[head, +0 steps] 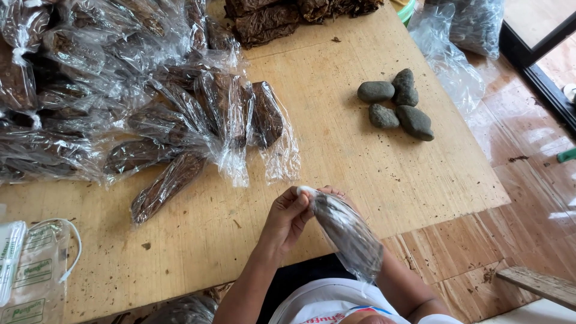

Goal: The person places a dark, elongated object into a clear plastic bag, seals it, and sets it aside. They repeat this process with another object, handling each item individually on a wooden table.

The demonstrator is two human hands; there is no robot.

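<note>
My left hand [287,219] pinches the twisted white top of a clear plastic bag [351,237] filled with dark brown leaf. My right hand [333,193] sits behind the bag's neck, mostly hidden by it, and grips the same top. The bag hangs slanted toward my lap, above the near edge of a pale wooden board [336,150]. Both hands are close together over the board's front edge.
A heap of similar filled clear bags [138,102] covers the board's left side. Several grey stones [397,105] lie at its right. Loose dark leaf bundles [282,18] sit at the back. A packet of plastic bags [30,270] lies at front left. Tiled floor [528,180] to the right.
</note>
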